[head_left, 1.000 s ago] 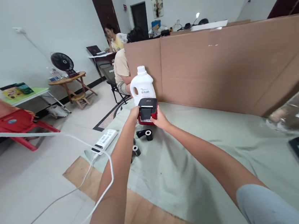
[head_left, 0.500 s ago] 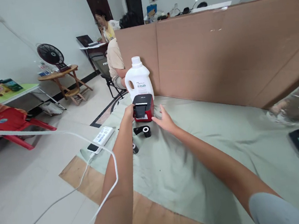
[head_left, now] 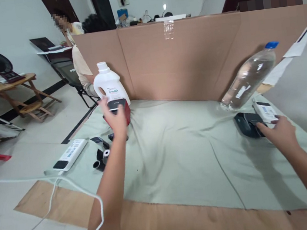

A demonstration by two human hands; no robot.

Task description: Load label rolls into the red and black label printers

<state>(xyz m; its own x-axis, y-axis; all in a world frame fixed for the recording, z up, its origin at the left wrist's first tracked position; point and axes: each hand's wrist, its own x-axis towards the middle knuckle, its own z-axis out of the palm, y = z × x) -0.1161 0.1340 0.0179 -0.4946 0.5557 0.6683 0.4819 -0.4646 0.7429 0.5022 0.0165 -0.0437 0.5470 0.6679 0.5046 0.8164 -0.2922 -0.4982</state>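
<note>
My left hand (head_left: 116, 121) is raised with its fingers apart in front of a small red and black printer (head_left: 128, 112), partly hiding it. I cannot tell whether they touch. Behind the printer stands a white detergent jug (head_left: 111, 86). Loose black ribbon rolls (head_left: 99, 164) lie on the cloth near my left forearm. At the right, my right hand (head_left: 283, 132) reaches with thumb and fingers apart to the near edge of a dark, rounded device (head_left: 247, 125). Its thumb is at the device, and its fingers are close to a white box-like device (head_left: 265, 111).
A clear bottle with a blue cap (head_left: 249, 77) leans against the cardboard panel (head_left: 169, 60). A white power strip (head_left: 72, 153) lies on the left of the green cloth (head_left: 175, 157), and a white cable (head_left: 100, 203) crosses the foreground. A seated person's sleeve (head_left: 80, 62) shows behind the panel.
The view has swung to the right. My right hand has left the printer's side and moved right to the dark device. My left hand has come off the printer's left side to its front.
</note>
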